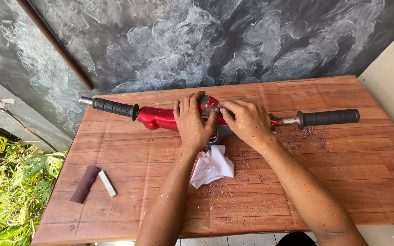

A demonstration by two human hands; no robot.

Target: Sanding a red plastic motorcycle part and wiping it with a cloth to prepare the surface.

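- Fingers (226, 108) of the right hand (247, 120) pinch closed on the glossy red plastic handlebar cover (160, 117) at its middle.
- Left hand (192, 120) lies over the same cover, fingers curled down on it.
- The cover lies across the far half of the reddish wooden worktop (343, 182), black ribbed rubber grips (331, 117) at both ends.
- Crumpled white cloth (213, 166) just in front of the cover.
- Dark maroon sandpaper strip (85, 183) and small white stick (107, 183) well left of it.

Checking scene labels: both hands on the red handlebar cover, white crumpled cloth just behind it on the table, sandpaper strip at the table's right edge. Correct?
One error. In the head view the sandpaper strip lies near the table's left edge, not the right. The rest holds: left hand and right hand on the red handlebar cover, white crumpled cloth nearby.
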